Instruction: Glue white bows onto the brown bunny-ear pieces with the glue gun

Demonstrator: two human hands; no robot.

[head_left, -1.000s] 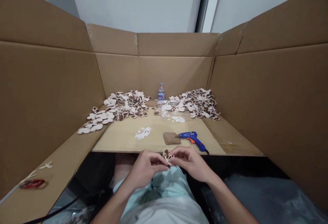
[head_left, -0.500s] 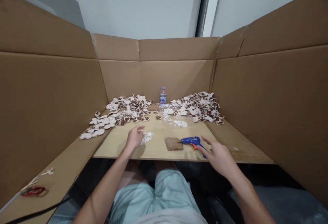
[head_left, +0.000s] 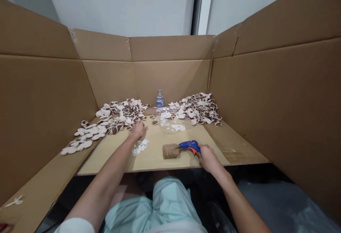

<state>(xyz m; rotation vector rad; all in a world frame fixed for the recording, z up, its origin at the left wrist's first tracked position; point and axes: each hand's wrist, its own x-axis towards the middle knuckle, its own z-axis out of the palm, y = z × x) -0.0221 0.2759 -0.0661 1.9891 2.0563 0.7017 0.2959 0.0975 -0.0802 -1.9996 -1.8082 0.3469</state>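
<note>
My right hand (head_left: 208, 156) is wrapped round the handle of a blue glue gun (head_left: 188, 144) with an orange trigger. The gun's nozzle points left and rests at a brown block (head_left: 171, 151) on the board. My left hand (head_left: 138, 130) reaches to the near edge of the left pile of brown and white disc pieces (head_left: 124, 114). Its fingers are curled down, and whatever they pinch is hidden. Just below that hand lies a small heap of white cut-out pieces (head_left: 140, 147).
Another heap of brown and white pieces (head_left: 201, 109) lies at the back right. A plastic bottle (head_left: 160, 99) stands by the back cardboard wall (head_left: 170, 73). More white bits (head_left: 178, 127) lie mid-board. Cardboard walls rise left and right of the pale board (head_left: 154, 165).
My right hand has closed round the glue gun's handle. My left hand has moved forward from beside the white pieces to the left pile. The view has shifted slightly right.
</note>
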